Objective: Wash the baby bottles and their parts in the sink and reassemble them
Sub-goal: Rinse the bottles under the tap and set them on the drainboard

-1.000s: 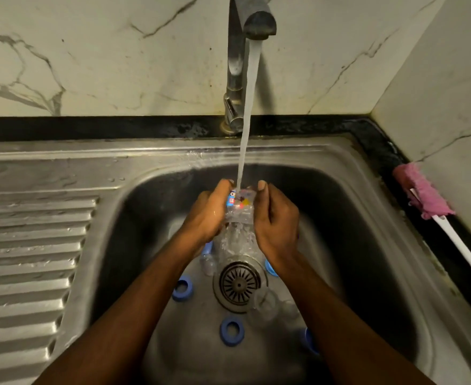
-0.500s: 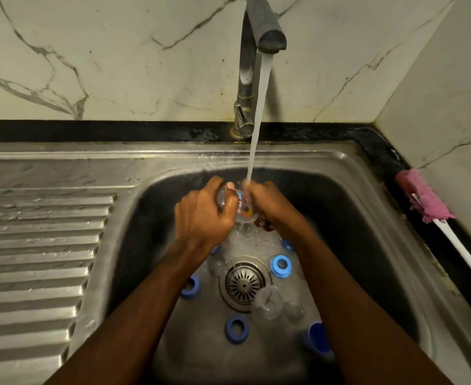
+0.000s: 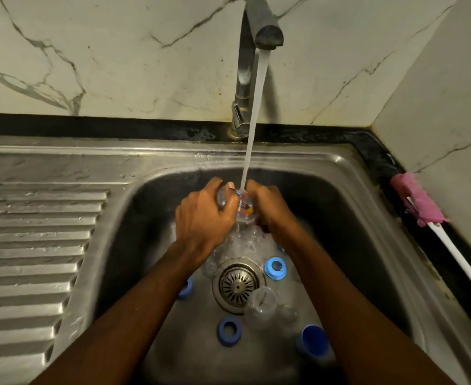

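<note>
Holding the clear bottle (image 3: 246, 211) under the tap's (image 3: 264, 31) stream. My left hand (image 3: 205, 218) curls its fingers round one end and my right hand (image 3: 269, 205) grips the other. Both hands are above the sink (image 3: 353, 232) basin, which I judge lets the run-off drain. Near the drain (image 3: 238, 284) lie blue rings (image 3: 275, 268), a blue cap (image 3: 313, 343) and a clear part (image 3: 260, 302), apparently awaiting rinsing. The held bottle's coloured print is unreadable, and no brand is visible.

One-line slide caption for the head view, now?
The left hand and right hand hold a clear baby bottle under the running tap; blue rings lie round the drain.
</note>
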